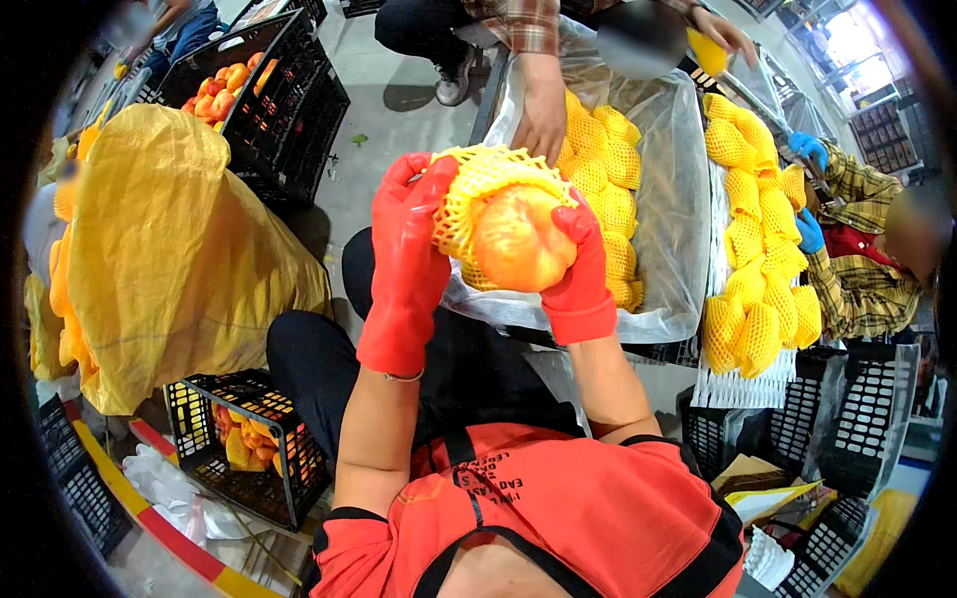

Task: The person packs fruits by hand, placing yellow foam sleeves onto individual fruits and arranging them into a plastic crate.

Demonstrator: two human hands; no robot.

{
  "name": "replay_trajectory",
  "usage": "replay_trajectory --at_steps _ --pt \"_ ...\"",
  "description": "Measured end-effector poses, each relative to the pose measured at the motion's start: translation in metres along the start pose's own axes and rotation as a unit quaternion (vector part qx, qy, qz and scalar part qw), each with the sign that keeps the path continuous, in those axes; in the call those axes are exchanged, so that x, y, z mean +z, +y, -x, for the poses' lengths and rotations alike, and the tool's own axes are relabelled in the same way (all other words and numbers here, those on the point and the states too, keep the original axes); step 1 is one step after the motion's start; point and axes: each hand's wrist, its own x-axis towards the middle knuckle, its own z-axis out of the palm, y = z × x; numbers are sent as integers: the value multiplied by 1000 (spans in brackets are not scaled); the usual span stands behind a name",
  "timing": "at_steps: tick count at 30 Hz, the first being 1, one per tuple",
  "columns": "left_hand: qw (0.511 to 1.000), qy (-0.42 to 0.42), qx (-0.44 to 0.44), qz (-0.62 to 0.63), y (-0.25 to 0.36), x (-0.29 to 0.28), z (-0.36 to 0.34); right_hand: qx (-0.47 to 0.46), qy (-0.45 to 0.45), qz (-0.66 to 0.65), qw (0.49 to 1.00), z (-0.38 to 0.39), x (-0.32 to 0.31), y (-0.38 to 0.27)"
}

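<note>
In front of me I hold a large, round yellow-orange fruit [516,242] partly covered by a yellow foam net [488,179]. My left hand [409,239], in a red rubber glove, grips the net's upper left edge. On the other side my right hand [583,259], gloved alike, presses its thumb against the bare front of the fruit. Just beyond is a crate lined with clear plastic film [663,189]. Rows of yellow net-wrapped fruit [620,214] fill its left part. Another person's bare hand [543,115] reaches into that crate, behind my fruit.
More yellow foam nets [763,239] lie piled right of the lined crate, near a co-worker's blue gloves [809,231]. A big yellow sack [169,249] stands at my left. Black crates [289,130] of fruit stand behind and below it. Stacked black crates [857,409] occupy the lower right.
</note>
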Motion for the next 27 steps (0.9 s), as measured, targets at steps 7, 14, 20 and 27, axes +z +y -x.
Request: replay_trajectory --at_steps 7,14,20,27 --pt "999 8 38 26 -10 -5 8 -225 -27 531 817 -7 -33 40" --pt "941 51 178 -282 2 -4 17 -29 90 42 995 2 2 24" --pt "792 -107 338 -497 -8 21 50 -292 81 249 920 4 -18 25" --pt "847 -239 228 -416 -32 51 70 -187 157 -20 969 21 -28 -1"
